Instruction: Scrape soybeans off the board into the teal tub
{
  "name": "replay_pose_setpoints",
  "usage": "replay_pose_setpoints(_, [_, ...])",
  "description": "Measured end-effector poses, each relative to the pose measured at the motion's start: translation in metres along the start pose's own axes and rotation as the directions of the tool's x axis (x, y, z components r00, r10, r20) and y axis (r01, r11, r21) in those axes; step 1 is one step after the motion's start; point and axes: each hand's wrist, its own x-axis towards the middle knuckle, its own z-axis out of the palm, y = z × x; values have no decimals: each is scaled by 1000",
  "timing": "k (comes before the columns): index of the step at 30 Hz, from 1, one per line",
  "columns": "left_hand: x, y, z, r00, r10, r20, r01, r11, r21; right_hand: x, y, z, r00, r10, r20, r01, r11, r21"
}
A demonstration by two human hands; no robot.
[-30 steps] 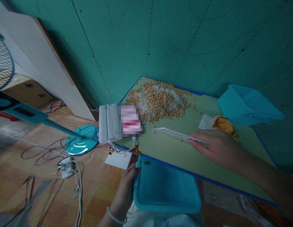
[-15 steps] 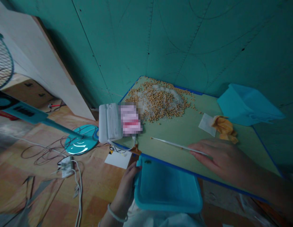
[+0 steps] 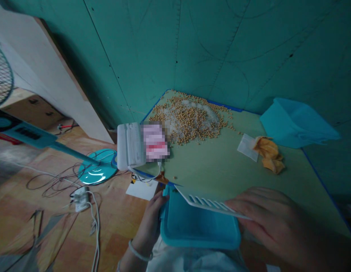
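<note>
My right hand (image 3: 268, 215) is closed on a thin, flat white plastic piece with slots (image 3: 192, 200), held over the near edge of the table (image 3: 215, 166). Below it, a turquoise plastic bin (image 3: 202, 242) rests against my lap, its mouth facing up. My left hand (image 3: 154, 207) grips the bin's left rim, fingers partly hidden behind it. Toward the back of the table lies a heap of round tan beans (image 3: 189, 124), mixed with fine whitish, clear-looking grains. A single bean (image 3: 175, 177) lies near the front edge.
A white device (image 3: 130, 147) and a cabled phone-like object (image 3: 155, 141) sit at the table's left corner. At right are a white packet (image 3: 248, 147), a crumpled orange cloth (image 3: 268, 153) and a turquoise container (image 3: 294, 121). A fan base (image 3: 98, 168) and cords occupy the floor.
My right hand has drawn the white slotted piece toward me, off the tabletop and over the bin, tilting it so its slots show. A bean now lies near the edge. My left hand stays put.
</note>
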Motion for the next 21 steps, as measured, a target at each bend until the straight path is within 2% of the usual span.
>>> replay_pose_setpoints(5, [0, -2, 1, 1000, 7, -16, -6, 999, 35, -4, 4, 5, 997, 62, 56, -67, 993, 95])
replay_pose_setpoints(12, [0, -2, 1, 1000, -9, -28, 10, 999, 37, -4, 9, 4, 995, 88, 51, -93, 990, 104])
replay_pose_setpoints(15, [-3, 0, 4, 999, -24, -37, 25, 999, 35, -2, 17, 2, 996, 92, 12, -92, 995, 50])
replay_pose_setpoints(17, [-6, 2, 7, 997, -12, -73, 15, 999, 39, 0, 23, 2, 996, 93, -5, -93, 996, -12])
replay_pose_setpoints(21, [-12, 5, 13, 984, 41, -175, -29, 997, 66, 7, 28, 6, 998, 43, 54, -40, 998, -47])
